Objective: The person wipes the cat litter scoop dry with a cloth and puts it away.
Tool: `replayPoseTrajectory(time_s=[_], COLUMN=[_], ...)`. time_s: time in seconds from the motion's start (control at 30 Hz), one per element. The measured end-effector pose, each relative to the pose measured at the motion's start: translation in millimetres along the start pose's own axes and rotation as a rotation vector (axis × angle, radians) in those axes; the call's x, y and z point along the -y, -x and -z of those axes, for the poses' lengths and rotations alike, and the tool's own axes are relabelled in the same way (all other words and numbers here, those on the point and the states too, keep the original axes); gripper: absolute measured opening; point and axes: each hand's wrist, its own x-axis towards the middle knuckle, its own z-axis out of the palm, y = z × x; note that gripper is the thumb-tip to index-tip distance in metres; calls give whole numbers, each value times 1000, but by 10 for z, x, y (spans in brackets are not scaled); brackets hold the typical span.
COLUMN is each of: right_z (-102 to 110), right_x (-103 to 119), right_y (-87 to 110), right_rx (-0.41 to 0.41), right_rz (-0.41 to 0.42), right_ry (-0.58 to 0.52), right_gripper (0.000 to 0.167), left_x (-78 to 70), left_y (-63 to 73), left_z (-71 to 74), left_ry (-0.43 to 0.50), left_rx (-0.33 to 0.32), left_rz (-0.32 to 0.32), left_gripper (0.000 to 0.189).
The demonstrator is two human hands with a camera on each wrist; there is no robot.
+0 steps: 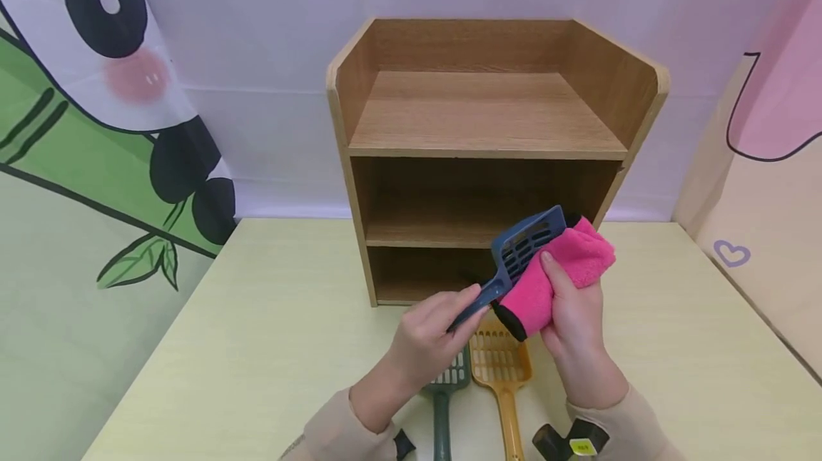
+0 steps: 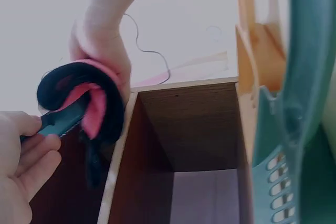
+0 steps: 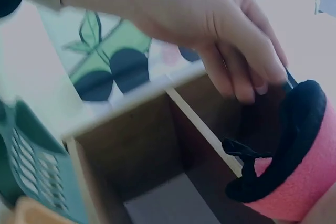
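Head view: left hand (image 1: 424, 340) covers part of the handle of the blue scoop (image 1: 504, 277), toward 5 o'clock. Right side of that scoop's head is hidden by the pink cloth (image 1: 578, 254); right hand (image 1: 581, 318) has most of its fingers hidden behind the cloth. Green scoop (image 1: 442, 411): top blocked by the left hand, handle cut off at 6. Yellow scoop (image 1: 501, 375): handle cut off at 5. Label (image 1: 583, 447) at 5: text too small. Wooden shelf (image 1: 488, 115): bottom bay partly blocked, dark inside. Left wrist: left hand cropped at 8. Right wrist: green scoop blurred at 8.
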Motion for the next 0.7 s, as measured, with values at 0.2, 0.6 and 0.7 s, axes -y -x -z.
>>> replayPoseTrajectory(time_s=[0.2,0.6,0.7], right_z=[63,73,87], right_x=[92,200,246], right_y=[-82,-106,-72], right_rx=[-72,-39,-32], right_rz=[117,95,118], right_ry=[11,-59,-90], right_gripper=[63,59,55], left_x=[29,128,164], left_y=[-60,-94,-91], left_z=[35,35,76], left_ry=[95,184,185], left_rx=[-12,-40,-63], left_rz=[83,231,237], left_gripper=[23,27,29])
